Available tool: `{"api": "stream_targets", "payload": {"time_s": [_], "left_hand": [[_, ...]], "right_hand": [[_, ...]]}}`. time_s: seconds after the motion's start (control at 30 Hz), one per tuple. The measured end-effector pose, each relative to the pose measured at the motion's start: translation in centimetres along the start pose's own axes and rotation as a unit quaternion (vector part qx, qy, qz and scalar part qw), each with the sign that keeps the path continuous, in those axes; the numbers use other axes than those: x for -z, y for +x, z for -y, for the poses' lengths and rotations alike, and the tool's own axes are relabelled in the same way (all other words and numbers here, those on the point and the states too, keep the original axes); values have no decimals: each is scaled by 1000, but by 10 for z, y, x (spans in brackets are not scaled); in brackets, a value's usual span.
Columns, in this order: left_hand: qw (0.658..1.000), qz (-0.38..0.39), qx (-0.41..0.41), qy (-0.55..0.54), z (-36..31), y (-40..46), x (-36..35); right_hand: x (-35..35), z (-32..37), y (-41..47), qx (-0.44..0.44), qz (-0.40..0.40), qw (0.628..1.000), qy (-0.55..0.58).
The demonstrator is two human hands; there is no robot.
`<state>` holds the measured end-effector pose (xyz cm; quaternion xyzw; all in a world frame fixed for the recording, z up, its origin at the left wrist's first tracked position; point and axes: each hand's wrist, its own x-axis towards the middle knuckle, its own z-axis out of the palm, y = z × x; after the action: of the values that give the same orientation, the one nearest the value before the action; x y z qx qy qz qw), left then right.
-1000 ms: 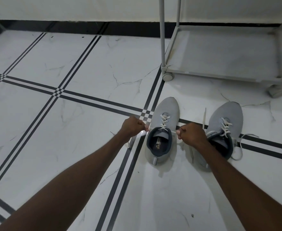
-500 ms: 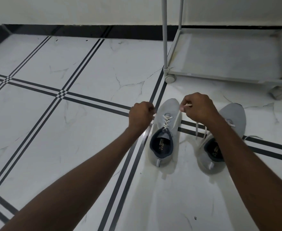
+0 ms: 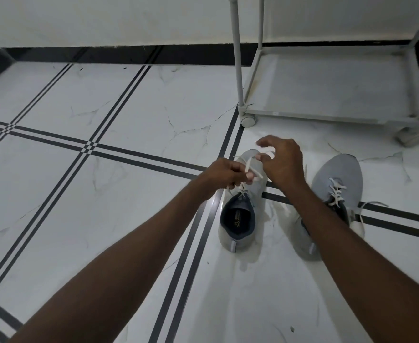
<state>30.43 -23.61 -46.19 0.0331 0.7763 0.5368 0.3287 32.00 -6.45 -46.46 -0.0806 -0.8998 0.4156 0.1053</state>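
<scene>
Two grey sneakers with white laces stand side by side on the tiled floor. The left sneaker (image 3: pixel 238 219) is under both hands, its dark opening facing me. My left hand (image 3: pixel 224 175) pinches a loop of its white lace (image 3: pixel 249 167) above the tongue. My right hand (image 3: pixel 281 162) is close beside it, fingers curled around the other lace strand, with the index finger raised. The right sneaker (image 3: pixel 337 179) lies partly behind my right forearm; its laces hang loose onto the floor.
A light grey wheeled cart (image 3: pixel 327 85) with thin upright poles stands just beyond the shoes at the back right. The floor (image 3: pixel 129 194) is white marble tile with dark double stripes. A black skirting strip (image 3: pixel 119 54) runs along the far wall.
My hands came together over the left sneaker, from pulling the lace ends apart to crossing them near its toe. The right hand shifted left and its fingers loosened.
</scene>
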Motion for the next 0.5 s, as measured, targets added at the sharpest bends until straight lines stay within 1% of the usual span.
{"api": "stream_targets", "payload": {"time_s": [0.03, 0.07, 0.1, 0.17, 0.2, 0.23, 0.27, 0.3, 0.33, 0.37, 0.43, 0.47, 0.5], "left_hand": [[1000, -5, -1, -11, -2, 0, 2], [1000, -4, -3, -22, -4, -1, 5], [1000, 3, -5, -30, -6, -2, 8], [999, 25, -6, -31, -11, -5, 16], [999, 30, -10, -13, -14, -6, 21], [999, 27, -19, 30, -16, -6, 25], [994, 12, -33, 99, -17, -5, 28], [983, -8, -52, 179, -18, -4, 30], [965, -26, -74, 249, -18, -3, 30], [948, -39, -97, 301, -19, -1, 28], [911, -63, -142, 381, -19, 0, 21], [892, -79, -164, 415, -17, 1, 16], [873, -99, -187, 439, -14, 3, 12]], "right_hand": [[-2, -1, -6, -30, -39, 999, 16], [-4, -2, -12, -61, -59, 996, 31], [-6, -3, -15, -89, -42, 994, 51], [-12, -3, -20, -130, 77, 982, 110], [-13, -2, -22, -140, 129, 973, 129], [-15, -2, -23, -139, 154, 971, 120], [-16, -3, -22, -126, 163, 975, 79], [-16, -6, -21, -103, 170, 980, 16], [-15, -8, -20, -80, 194, 977, -48], [-14, -10, -19, -66, 236, 965, -92], [-10, -9, -20, -77, 327, 933, -125], [-10, -7, -21, -83, 339, 926, -141], [-11, -6, -21, -79, 328, 928, -161]]}}
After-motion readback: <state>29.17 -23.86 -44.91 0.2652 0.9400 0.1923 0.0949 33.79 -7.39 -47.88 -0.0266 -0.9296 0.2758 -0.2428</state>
